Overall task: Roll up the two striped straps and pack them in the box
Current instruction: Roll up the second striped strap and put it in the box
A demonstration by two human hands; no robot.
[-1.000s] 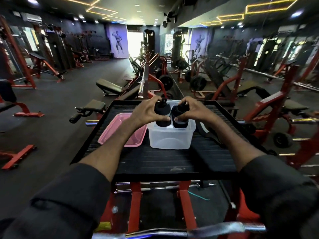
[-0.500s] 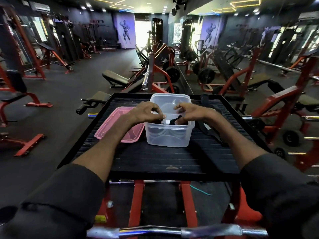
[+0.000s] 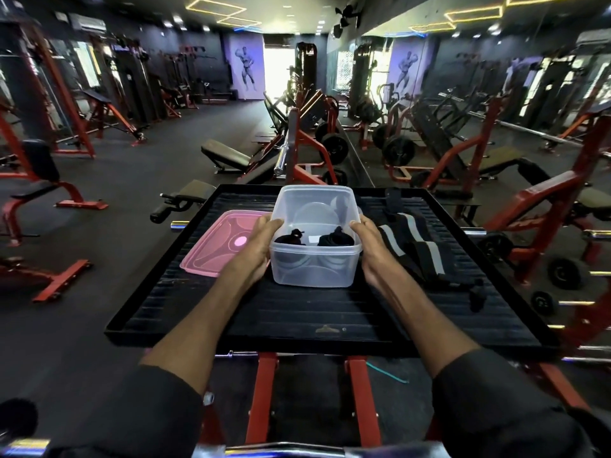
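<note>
A clear plastic box (image 3: pixel 315 269) stands on the black ribbed platform (image 3: pixel 297 312). Two dark rolled items (image 3: pixel 291 239) (image 3: pixel 335 239) lie inside it at the near end. My left hand (image 3: pixel 261 246) presses flat against the box's left wall and my right hand (image 3: pixel 370 249) against its right wall, thumbs at the rim. Two black straps with grey stripes (image 3: pixel 413 242) lie unrolled and flat on the platform just right of my right hand.
A pink lid (image 3: pixel 218 246) lies upside down left of the box. The platform sits on a red frame (image 3: pixel 264 391). A steel bar (image 3: pixel 281 451) runs close below me. Gym benches and weight machines fill the floor around.
Both hands lowered the two dark rolls into the box, let go of them, and moved out to the box's two sides.
</note>
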